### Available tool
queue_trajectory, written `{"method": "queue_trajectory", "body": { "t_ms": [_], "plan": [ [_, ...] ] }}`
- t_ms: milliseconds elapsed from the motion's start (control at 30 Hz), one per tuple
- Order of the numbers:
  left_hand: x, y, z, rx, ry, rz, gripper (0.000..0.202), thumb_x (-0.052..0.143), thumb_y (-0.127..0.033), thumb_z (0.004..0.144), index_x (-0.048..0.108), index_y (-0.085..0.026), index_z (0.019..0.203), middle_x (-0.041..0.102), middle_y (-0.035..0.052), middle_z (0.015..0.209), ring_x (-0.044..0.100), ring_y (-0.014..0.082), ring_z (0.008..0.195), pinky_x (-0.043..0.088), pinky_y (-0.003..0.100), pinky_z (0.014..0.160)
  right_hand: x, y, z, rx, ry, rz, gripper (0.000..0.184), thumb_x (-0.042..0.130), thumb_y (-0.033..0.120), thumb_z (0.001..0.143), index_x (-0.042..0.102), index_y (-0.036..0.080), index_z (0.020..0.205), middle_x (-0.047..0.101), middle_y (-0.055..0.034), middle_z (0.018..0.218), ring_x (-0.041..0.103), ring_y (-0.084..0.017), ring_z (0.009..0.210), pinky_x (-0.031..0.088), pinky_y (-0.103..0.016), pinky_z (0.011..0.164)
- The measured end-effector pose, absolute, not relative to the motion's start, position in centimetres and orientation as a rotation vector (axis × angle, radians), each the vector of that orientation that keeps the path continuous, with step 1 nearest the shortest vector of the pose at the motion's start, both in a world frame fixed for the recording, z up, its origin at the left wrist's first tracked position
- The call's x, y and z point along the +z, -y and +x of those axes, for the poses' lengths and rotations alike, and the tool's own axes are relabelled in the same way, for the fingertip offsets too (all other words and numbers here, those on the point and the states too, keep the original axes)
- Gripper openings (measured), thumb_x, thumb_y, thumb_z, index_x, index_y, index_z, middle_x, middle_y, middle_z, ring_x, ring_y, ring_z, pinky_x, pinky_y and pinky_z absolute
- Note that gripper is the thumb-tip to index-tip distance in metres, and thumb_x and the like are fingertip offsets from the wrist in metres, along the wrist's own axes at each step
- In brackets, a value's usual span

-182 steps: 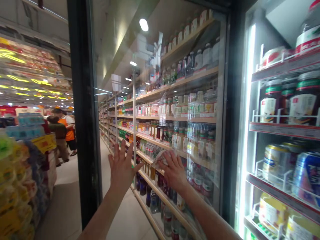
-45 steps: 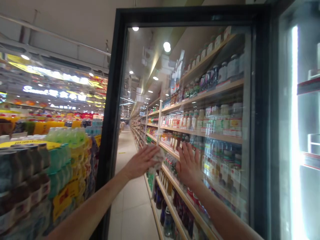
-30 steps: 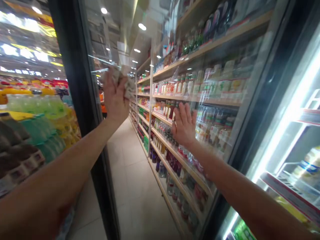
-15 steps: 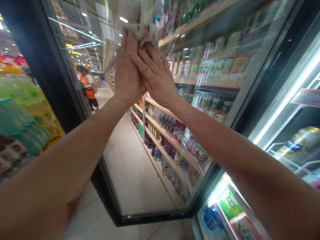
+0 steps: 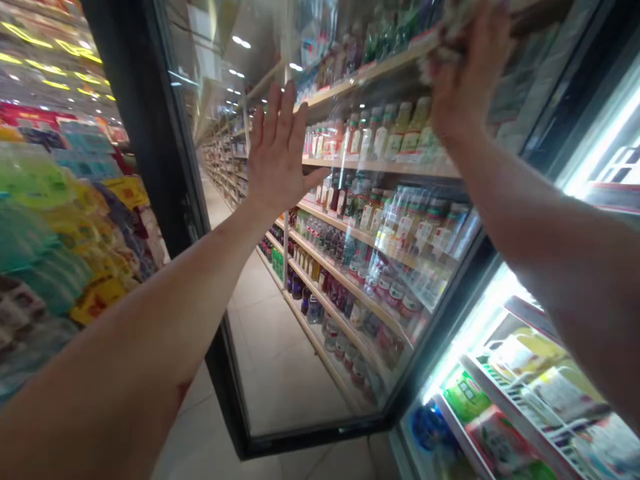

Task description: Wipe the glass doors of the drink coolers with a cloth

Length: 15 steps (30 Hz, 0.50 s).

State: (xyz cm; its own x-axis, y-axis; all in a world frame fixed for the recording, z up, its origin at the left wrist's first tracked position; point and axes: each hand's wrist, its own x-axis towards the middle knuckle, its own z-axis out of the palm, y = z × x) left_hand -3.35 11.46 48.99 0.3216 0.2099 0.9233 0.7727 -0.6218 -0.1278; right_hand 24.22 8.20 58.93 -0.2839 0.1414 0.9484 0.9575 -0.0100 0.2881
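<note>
Five fingers (image 5: 287,110) spread, your left hand (image 5: 276,163) probably steadies the glass door (image 5: 360,267); your right hand (image 5: 467,100) grips a cloth (image 5: 450,27).

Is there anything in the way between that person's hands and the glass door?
Nothing visible stands between the left hand, its fingers spread, and the glass door. At the right hand, raised higher, a blurred cloth appears to lie between the fingers and the glass; nothing else shows there.
</note>
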Motion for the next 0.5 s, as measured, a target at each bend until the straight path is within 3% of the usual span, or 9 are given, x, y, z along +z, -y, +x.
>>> {"method": "queue_trajectory", "body": {
  "t_ms": [33, 100, 200, 267, 367, 500],
  "plan": [
    [49.0, -11.6, -3.4, -1.283, 0.871, -2.022, 0.09, 0.049, -0.061, 0.075, 0.011, -0.018, 0.144, -0.001, -0.0035, 0.153, -0.015, 0.0184, 0.138, -0.011, 0.041, 0.114, 58.0, -7.9, 23.0, -1.343, 1.572, -1.149, 0.042, 0.042, 0.024, 0.086, 0.052, -0.003, 0.117, 0.042, -0.0226, 0.135, 0.043, -0.009, 0.116, 0.033, -0.038, 0.099],
    [48.9, -11.7, -3.5, -1.276, 0.887, -2.017, 0.09, 0.047, -0.063, 0.075, 0.009, -0.019, 0.144, -0.003, -0.0032, 0.153, -0.013, 0.0196, 0.139, -0.01, 0.042, 0.114, 56.3, -7.1, 22.7, -1.306, 1.65, -1.12, 0.049, 0.052, 0.023, 0.083, 0.046, 0.006, 0.128, 0.049, -0.0149, 0.129, 0.041, -0.014, 0.117, 0.034, -0.035, 0.099],
    [48.8, -11.4, -3.4, -1.297, 0.867, -1.997, 0.087, 0.043, -0.066, 0.076, 0.011, -0.023, 0.144, 0.003, -0.0007, 0.153, -0.009, 0.0222, 0.139, -0.005, 0.046, 0.115, 56.1, -6.4, 25.8, -1.195, 1.408, -1.31, 0.048, 0.051, 0.027, 0.085, 0.046, 0.009, 0.129, 0.041, -0.0178, 0.133, 0.038, -0.023, 0.121, 0.033, -0.045, 0.098],
    [48.6, -11.1, -3.3, -1.313, 0.843, -1.955, 0.085, 0.041, -0.066, 0.077, 0.013, -0.023, 0.144, 0.008, 0.0032, 0.153, -0.004, 0.0241, 0.14, 0.0, 0.048, 0.114, 56.9, -6.9, 27.0, -1.138, 1.26, -1.368, 0.045, 0.042, 0.03, 0.089, 0.047, 0.007, 0.127, 0.032, -0.0194, 0.14, 0.03, -0.028, 0.129, 0.028, -0.052, 0.098],
    [48.3, -11.2, -3.4, -1.308, 0.806, -1.859, 0.084, 0.04, -0.065, 0.079, 0.015, -0.017, 0.143, 0.013, 0.0111, 0.151, 0.004, 0.0265, 0.14, 0.006, 0.048, 0.113, 56.8, -8.6, 25.2, -1.154, 1.476, -1.238, 0.044, 0.027, 0.023, 0.093, 0.04, 0.008, 0.132, 0.032, -0.0147, 0.143, 0.023, -0.024, 0.134, 0.021, -0.05, 0.104],
    [48.1, -11.9, -3.6, -1.266, 0.752, -1.72, 0.083, 0.043, -0.061, 0.081, 0.015, -0.014, 0.143, 0.017, 0.0159, 0.149, 0.01, 0.027, 0.139, 0.012, 0.046, 0.112, 53.7, -10.0, 24.7, -1.172, 1.705, -1.069, 0.042, 0.039, 0.025, 0.087, 0.046, 0.025, 0.128, 0.04, -0.0038, 0.14, 0.029, -0.021, 0.132, 0.023, -0.047, 0.109]
  ]
}}
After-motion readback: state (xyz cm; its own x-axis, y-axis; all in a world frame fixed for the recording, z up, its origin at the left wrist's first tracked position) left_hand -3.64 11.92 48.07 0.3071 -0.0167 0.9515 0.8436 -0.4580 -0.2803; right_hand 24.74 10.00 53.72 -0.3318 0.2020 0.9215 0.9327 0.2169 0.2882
